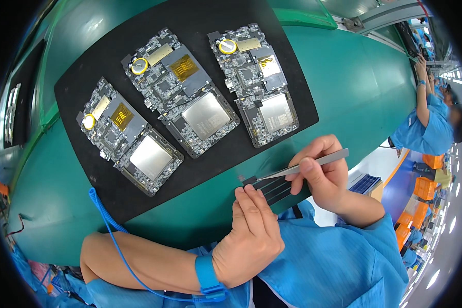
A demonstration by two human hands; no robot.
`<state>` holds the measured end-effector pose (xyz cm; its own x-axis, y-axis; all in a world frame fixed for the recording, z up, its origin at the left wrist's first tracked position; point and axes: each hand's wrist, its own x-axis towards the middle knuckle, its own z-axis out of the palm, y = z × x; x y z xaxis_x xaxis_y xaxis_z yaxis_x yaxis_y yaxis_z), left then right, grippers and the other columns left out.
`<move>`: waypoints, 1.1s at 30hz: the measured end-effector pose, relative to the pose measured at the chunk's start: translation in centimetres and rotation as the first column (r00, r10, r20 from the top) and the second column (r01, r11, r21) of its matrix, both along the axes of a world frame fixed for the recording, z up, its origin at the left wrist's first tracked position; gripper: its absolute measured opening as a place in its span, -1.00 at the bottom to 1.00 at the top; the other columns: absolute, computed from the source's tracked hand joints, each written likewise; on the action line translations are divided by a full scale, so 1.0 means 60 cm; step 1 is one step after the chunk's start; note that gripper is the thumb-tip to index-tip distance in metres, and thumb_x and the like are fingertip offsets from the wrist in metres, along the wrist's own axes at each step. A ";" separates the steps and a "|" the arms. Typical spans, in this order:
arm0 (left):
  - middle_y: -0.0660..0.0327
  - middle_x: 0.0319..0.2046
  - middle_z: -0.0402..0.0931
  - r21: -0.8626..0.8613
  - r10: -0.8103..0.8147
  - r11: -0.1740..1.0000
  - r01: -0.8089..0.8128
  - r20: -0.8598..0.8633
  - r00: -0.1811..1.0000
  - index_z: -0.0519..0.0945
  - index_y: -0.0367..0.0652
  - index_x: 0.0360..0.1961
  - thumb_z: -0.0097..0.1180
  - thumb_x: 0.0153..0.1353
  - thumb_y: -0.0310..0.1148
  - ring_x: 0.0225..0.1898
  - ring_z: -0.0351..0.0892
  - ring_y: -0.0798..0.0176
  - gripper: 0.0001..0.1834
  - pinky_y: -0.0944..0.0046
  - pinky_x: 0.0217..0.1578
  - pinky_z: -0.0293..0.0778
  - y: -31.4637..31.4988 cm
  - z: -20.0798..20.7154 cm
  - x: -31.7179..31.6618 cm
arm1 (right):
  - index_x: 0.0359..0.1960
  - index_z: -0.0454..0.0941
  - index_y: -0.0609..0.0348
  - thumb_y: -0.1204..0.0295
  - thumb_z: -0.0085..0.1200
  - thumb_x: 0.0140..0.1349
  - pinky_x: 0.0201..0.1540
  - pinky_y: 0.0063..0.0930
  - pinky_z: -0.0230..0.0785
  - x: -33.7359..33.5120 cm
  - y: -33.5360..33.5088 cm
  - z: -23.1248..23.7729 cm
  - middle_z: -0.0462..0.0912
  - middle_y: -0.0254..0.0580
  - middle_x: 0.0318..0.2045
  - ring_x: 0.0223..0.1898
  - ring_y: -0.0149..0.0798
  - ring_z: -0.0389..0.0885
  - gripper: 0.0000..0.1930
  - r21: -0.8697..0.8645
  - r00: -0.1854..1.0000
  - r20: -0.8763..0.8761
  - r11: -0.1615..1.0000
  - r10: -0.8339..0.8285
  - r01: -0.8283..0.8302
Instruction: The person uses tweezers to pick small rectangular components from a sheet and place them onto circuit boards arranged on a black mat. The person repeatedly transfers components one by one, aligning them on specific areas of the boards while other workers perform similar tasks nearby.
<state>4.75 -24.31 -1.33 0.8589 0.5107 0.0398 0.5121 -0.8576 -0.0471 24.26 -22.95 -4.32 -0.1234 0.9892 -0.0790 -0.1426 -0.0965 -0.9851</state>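
Observation:
Tweezers [313, 163] of grey metal are gripped in my right hand [326, 172], thumb against the fingers. Their tips meet a small black piece [249, 180] near the mat's front edge. My left hand [251, 226] has its fingers pressed together at that piece, on the end of a sheet of black strips [278, 190]; its thumb is hidden. Beyond my hands lie three circuit boards, left [131, 136], middle [182, 92] and right [255, 84], each with a round coin cell and silver shield plate.
The boards rest on a black mat [113, 195] over a green table [354, 77]. A blue wrist strap [206, 272] with a coiled cord [105, 210] runs from my left wrist onto the table. At far right a person in blue [426, 126] stands near orange crates [425, 188].

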 end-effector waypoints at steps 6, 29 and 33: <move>-0.30 -0.32 0.52 0.012 -0.009 1.000 0.009 -0.003 1.000 0.55 -0.63 -0.28 0.01 0.15 -0.29 -0.25 0.58 -0.14 -0.56 0.20 -0.25 0.58 0.000 0.000 -0.001 | -0.19 0.13 0.21 0.48 -0.16 0.34 -0.59 -0.72 0.34 -0.003 0.004 -0.001 0.54 -0.02 -0.48 -0.68 -0.47 0.48 -0.84 0.131 0.972 0.226 0.987 0.062 -0.094; -0.26 -0.03 0.37 0.038 0.438 0.893 -0.448 0.154 0.886 0.43 -0.54 -0.04 0.18 -0.01 -0.13 0.00 0.41 -0.19 -0.34 0.07 -0.04 0.44 0.078 -0.017 -0.060 | -0.16 0.21 0.22 0.40 -0.07 0.33 -0.58 -0.67 0.42 -0.105 0.206 0.025 0.52 -0.19 -0.48 -0.60 -0.45 0.54 -0.80 0.114 0.992 -0.069 0.988 0.108 -0.100; -0.27 -0.04 0.38 0.049 0.438 0.893 -0.448 0.137 0.889 0.43 -0.55 -0.04 0.17 0.01 -0.14 0.00 0.42 -0.19 -0.35 0.06 -0.04 0.45 0.079 -0.020 -0.057 | -0.16 0.20 0.23 0.42 -0.08 0.33 -0.55 -0.65 0.47 -0.103 0.208 0.023 0.50 -0.20 -0.46 -0.53 -0.43 0.58 -0.80 0.092 0.987 -0.037 0.984 0.159 -0.155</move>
